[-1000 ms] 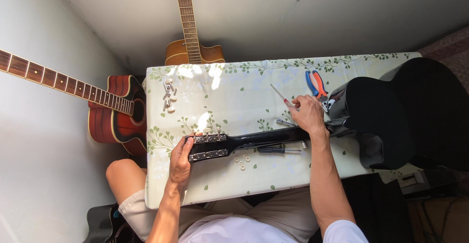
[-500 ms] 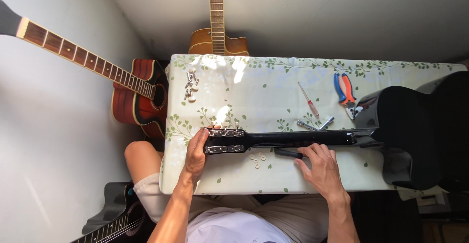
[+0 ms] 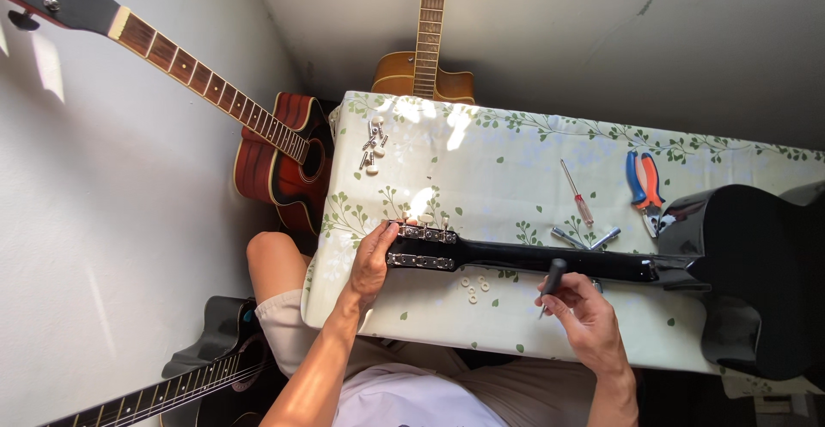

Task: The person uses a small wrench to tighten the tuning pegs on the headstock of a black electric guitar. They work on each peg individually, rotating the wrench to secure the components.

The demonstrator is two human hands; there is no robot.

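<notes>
While the black guitar [image 3: 601, 262] lies flat across the desk [image 3: 507, 178] with its body off to the right, the left hand [image 3: 371, 265] clasps the end of its headstock [image 3: 423, 247], fingers wrapped over the near edge and thumb up by the row of metal tuners. That grip is closed on the headstock. The right hand [image 3: 584, 315] sits just below the guitar's neck, its grip closed around a small black-handled screwdriver [image 3: 552, 283] — the handle points up toward the neck, touching or nearly touching it, and the tip angles down toward the desk's near edge.

Between the two hands, just below the neck, lie a few small white washers [image 3: 475, 287]. Beyond the right hand, on the far side of the neck, are two crossed metal pieces [image 3: 584, 238], a thin red-handled screwdriver [image 3: 577, 192] and orange-and-blue pliers [image 3: 644, 182]. Up past the left hand, near the desk's far left corner, is a small heap of tuner parts [image 3: 372, 145].

A red guitar [image 3: 275, 165] leans to the left of the desk, an amber one [image 3: 423, 70] stands behind it, and another dark guitar [image 3: 172, 384] rests by the person's knee.
</notes>
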